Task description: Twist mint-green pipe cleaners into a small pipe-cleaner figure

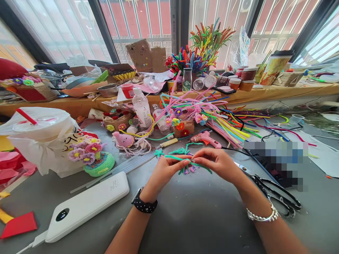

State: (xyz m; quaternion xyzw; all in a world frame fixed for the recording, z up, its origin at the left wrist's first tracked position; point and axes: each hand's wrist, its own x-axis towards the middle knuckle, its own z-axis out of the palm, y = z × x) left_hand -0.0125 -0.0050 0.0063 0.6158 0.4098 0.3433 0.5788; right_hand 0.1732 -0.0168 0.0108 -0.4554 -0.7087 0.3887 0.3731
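A teal-green pipe cleaner (202,166) runs between my two hands above the grey table. My left hand (168,168) pinches it between thumb and fingers. Close against it, my right hand (219,163) pinches the same strand, with the fingertips nearly meeting. Just behind and below my fingers lie more bent teal pieces (180,151) and some purple fuzzy pieces (188,171), partly hidden. A small teal curled shape (159,153) sits beyond my left hand. Beyond my right hand rests a pink hot glue gun (206,139).
A white power bank (88,208) lies at front left, by a bagged drink cup (39,123) and a crocheted flower pot (99,164). Black-framed glasses (280,194) and a phone (267,165) lie right. Bundled pipe cleaners (225,127) and a plastic bottle (141,107) stand behind.
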